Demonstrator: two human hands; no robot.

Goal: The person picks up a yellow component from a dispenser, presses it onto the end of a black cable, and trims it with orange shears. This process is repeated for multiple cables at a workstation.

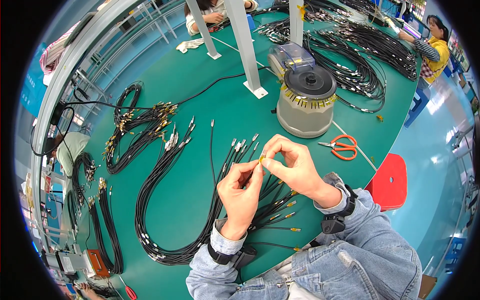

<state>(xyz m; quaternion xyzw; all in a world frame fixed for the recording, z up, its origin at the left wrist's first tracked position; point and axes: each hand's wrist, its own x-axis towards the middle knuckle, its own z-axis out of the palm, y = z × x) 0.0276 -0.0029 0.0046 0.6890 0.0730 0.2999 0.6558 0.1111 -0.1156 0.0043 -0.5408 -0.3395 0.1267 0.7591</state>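
Note:
My left hand (239, 195) and my right hand (299, 169) meet over a bundle of black cables (141, 212) with silver connectors. Both are closed in a pinch, thumb against fingertips. Between them is a bit of yellow tape (261, 158) at what looks like a cable's connector end, mostly covered by my fingers. Below and right of my hands, several cable ends (290, 216) carry yellow tape. A round tape dispenser (306, 107) stands beyond my right hand, with short yellow strips around its rim. Orange-handled scissors (344, 148) lie spread on the green table (195, 107).
More cable bundles lie at the left (132, 147) and far right (350, 75). A grey metal post (245, 47) rises from the table. A red stool (390, 182) stands by the right edge. A person in a yellow vest (438, 57) sits at the far right; another person's hand (215, 18) is across the table.

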